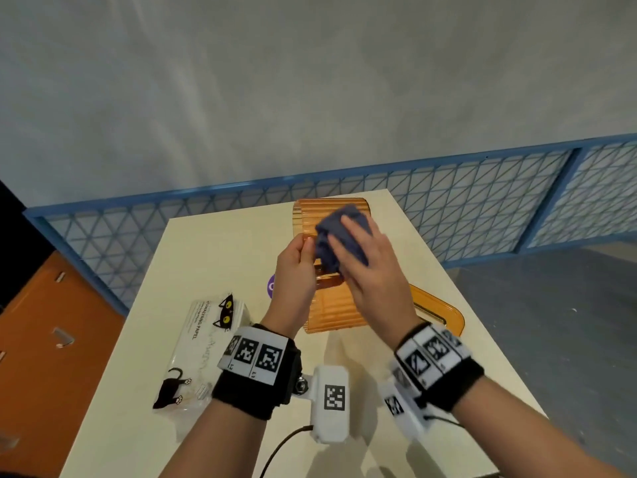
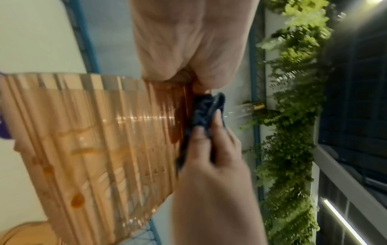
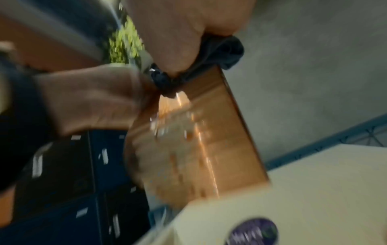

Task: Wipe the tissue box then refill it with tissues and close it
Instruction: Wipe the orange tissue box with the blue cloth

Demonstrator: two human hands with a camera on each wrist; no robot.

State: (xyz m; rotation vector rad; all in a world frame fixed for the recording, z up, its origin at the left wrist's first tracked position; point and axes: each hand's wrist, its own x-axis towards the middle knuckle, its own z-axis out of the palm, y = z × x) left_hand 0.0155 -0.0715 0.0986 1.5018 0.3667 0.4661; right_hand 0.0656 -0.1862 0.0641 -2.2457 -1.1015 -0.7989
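A translucent orange ribbed tissue box point(image 1: 331, 305) is held up off the table, tilted away from me. My left hand point(image 1: 303, 250) grips its left edge near the top. My right hand point(image 1: 348, 236) holds a bunched dark blue cloth point(image 1: 341, 250) against the box's upper face, fingers spread over it, thumb hidden. The left wrist view shows the box point(image 2: 94, 132) empty, with the cloth point(image 2: 201, 112) at its right edge. In the blurred right wrist view the cloth point(image 3: 220, 49) sits on the box point(image 3: 199, 132). A tissue pack point(image 1: 206, 346) printed with black cats lies at the left.
The box's orange lid point(image 1: 441, 312) lies flat on the cream table point(image 1: 213, 263), right of the box. A round purple sticker point(image 1: 271, 286) shows beside my left hand. A blue mesh fence point(image 1: 482, 201) runs behind the table. Orange cabinets point(image 1: 51, 339) stand at the left.
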